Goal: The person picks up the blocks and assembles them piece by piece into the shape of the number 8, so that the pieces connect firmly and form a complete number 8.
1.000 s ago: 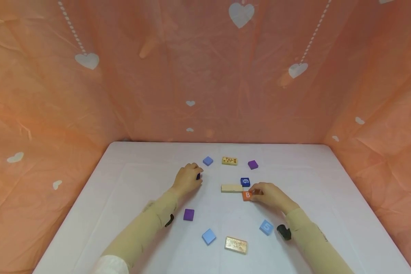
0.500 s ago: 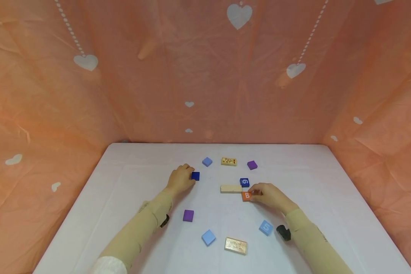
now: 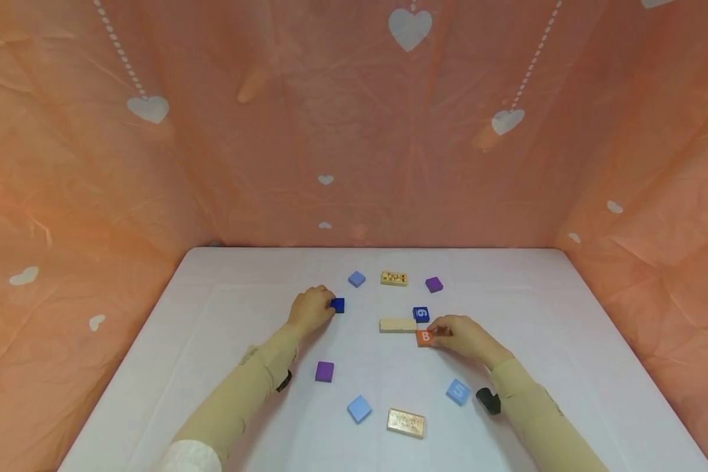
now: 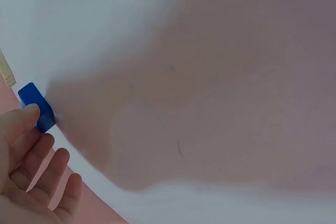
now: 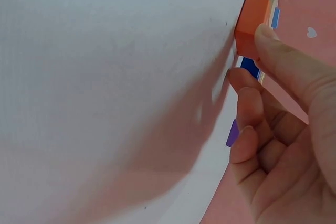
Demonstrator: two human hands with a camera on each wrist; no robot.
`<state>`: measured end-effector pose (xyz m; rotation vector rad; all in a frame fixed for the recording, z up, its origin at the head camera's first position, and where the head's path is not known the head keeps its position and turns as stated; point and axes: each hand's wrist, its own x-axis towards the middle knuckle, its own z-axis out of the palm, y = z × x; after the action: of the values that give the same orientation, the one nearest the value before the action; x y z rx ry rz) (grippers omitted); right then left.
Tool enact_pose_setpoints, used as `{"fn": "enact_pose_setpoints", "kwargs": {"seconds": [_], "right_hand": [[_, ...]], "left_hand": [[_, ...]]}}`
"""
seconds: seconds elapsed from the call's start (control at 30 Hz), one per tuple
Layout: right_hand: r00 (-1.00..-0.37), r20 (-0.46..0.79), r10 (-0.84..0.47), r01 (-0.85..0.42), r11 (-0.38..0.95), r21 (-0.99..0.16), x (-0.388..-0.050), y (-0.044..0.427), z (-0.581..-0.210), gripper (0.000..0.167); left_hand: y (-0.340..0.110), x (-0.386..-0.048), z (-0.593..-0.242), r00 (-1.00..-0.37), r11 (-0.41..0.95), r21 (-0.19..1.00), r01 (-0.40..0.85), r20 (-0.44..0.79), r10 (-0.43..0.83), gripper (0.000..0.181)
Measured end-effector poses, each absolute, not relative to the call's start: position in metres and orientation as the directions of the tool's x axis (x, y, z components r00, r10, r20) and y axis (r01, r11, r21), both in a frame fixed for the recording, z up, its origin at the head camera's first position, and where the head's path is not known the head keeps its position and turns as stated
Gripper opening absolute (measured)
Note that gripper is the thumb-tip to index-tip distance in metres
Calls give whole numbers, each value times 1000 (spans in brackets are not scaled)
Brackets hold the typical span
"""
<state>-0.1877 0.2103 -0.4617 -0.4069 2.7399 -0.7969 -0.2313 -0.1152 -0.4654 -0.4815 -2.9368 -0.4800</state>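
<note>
Between thumb and fingers, my left hand (image 3: 311, 311) pinches a dark blue block (image 3: 339, 305) on the left part of the table. The left wrist view shows the thumb on that block (image 4: 37, 107), other fingers spread below. My right hand (image 3: 463, 336) grips the right side of an orange block (image 3: 423, 338) marked with a white B. In the right wrist view the thumb presses this orange block (image 5: 252, 24). A pale wooden strip (image 3: 398, 326) lies at the orange block's upper left. Just above the orange block sits a dark blue block marked 6 (image 3: 421, 314).
Toward the back lie a light blue block (image 3: 356, 279), a gold bar (image 3: 394, 278) and a purple block (image 3: 434, 284). Nearer are another purple block (image 3: 324, 372), a light blue block (image 3: 359, 409), a second gold bar (image 3: 406, 423) and a light blue 5 block (image 3: 458, 392).
My left hand has shifted a little left with the dark blue block, whose face shows more than before. The right hand and orange block have stayed in place.
</note>
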Motion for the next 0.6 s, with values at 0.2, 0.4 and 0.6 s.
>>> {"fn": "enact_pose_setpoints", "kwargs": {"seconds": [0.2,0.4,0.6], "right_hand": [[-928,-171,-330,-186,811,-555,-187,210,-462,22],[-924,-160,-347,-206,805,-556,-187,210,-462,21],[-926,-171,-336,-188,805,-563,-188,211,-462,21]], "left_hand": [[-111,-232,-465,-941,896,293,335,153,302,17],[-105,-233,-463,-940,894,291,342,121,320,18],[-93,-229,-457,-928,883,284,372,92,361,15]]}}
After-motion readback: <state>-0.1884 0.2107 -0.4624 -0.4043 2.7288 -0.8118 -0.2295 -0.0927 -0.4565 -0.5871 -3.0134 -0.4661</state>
